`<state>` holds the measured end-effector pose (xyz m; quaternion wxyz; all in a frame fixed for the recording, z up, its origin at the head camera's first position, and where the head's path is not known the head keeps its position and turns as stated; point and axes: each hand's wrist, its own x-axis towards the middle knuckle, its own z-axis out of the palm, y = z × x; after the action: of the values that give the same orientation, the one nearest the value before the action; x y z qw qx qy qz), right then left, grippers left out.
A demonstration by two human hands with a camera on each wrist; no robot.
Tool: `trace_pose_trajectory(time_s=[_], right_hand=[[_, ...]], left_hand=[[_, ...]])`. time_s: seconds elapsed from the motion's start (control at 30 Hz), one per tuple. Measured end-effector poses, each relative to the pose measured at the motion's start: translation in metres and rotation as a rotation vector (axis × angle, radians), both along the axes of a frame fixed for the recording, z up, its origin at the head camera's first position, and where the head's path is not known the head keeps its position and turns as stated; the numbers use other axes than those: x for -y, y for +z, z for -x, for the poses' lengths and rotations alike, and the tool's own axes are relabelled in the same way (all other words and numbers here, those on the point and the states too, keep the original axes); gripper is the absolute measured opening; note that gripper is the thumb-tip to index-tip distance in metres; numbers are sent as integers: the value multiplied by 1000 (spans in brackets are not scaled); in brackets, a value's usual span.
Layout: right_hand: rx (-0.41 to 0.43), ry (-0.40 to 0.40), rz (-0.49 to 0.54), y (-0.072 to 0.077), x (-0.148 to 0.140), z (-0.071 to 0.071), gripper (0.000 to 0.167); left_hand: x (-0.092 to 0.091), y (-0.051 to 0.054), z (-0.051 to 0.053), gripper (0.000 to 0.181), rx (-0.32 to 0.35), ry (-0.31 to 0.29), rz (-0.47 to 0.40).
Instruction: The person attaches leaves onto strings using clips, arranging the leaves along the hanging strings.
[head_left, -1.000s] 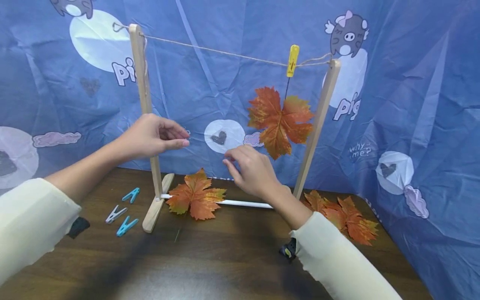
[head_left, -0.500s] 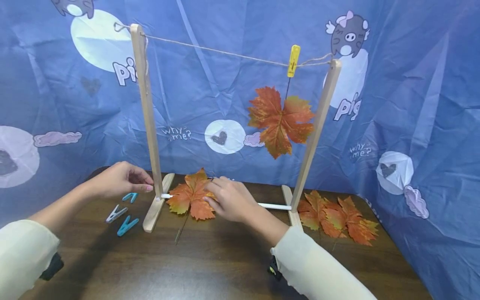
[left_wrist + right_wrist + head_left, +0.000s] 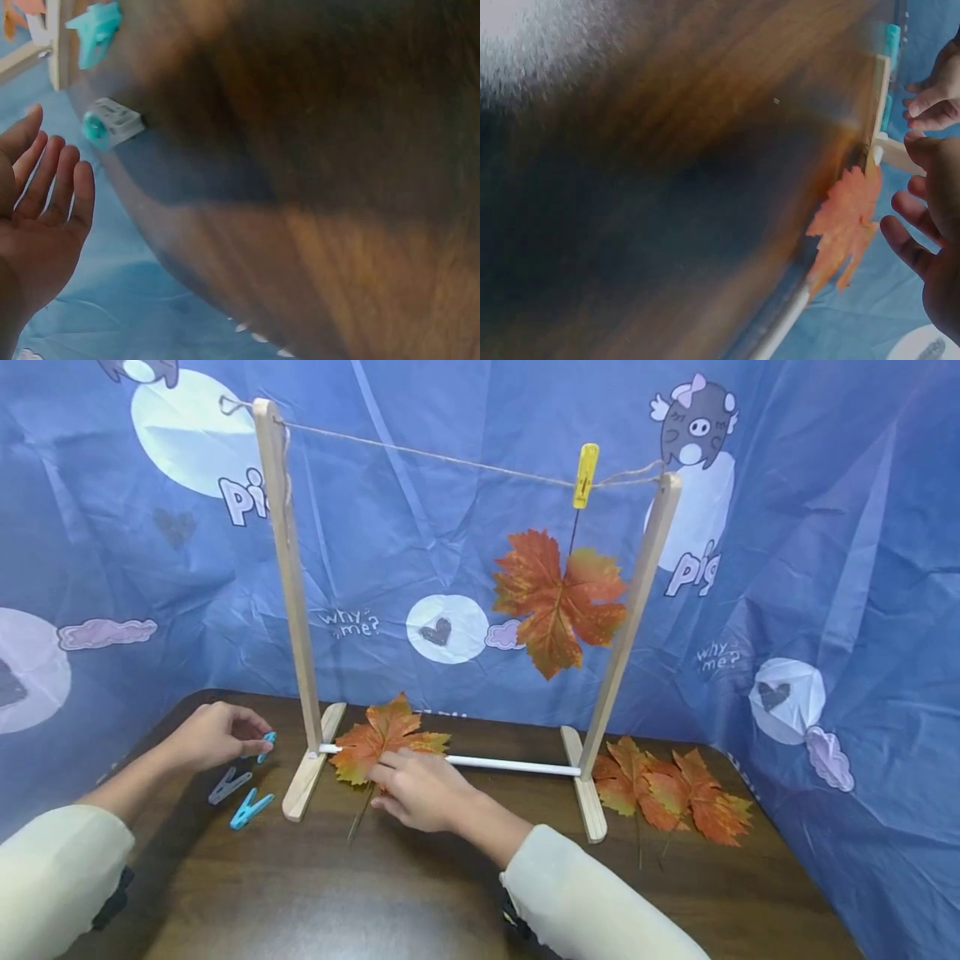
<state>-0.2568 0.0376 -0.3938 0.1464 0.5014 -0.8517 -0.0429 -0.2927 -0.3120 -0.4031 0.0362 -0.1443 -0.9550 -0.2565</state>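
My left hand [image 3: 213, 735] is over a blue clothespin [image 3: 270, 737], its thumb covering part of it. In the left wrist view the fingers of the left hand [image 3: 52, 202] look extended and slightly spread, with nothing visible between them. Beside it lie a grey clothespin [image 3: 228, 785] and another blue clothespin [image 3: 251, 808]. An orange artificial maple leaf [image 3: 390, 727] lies across the stand's white bottom bar [image 3: 517, 766]. My right hand [image 3: 420, 789] is over the leaf's lower part near its stem, fingers loosely bent. The right wrist view shows those fingers [image 3: 907, 244] apart from the leaf.
A wooden stand has left [image 3: 296, 585] and right [image 3: 630, 627] posts with a string [image 3: 427, 458] between them. From it a yellow clothespin [image 3: 587, 475] holds a maple leaf [image 3: 558, 602]. More leaves [image 3: 705, 797] lie at the right. A blue printed cloth [image 3: 450, 402] hangs behind.
Both hands have come down from mid-air to the tabletop. The left moved out to the left, to the far blue clothespin; the right moved left over the lying leaf.
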Motion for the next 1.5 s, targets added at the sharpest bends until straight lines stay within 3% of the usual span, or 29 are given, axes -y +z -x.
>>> trace_pose_trajectory(time_s=[0.23,0.6,1.1,1.5], right_hand=[[125,-2,-7,-13,3,6,36],[270,11,53,-28,12,15,41],[365,73,88,-33,21,19,25],[372,74,88,-27,22,13,17]], left_hand=[[9,-14,4,42,23,66,-17],[18,-27,3,59,39,145,-9],[12,-35,6,58,58,142,-24],[10,-35,5,62,57,142,2]])
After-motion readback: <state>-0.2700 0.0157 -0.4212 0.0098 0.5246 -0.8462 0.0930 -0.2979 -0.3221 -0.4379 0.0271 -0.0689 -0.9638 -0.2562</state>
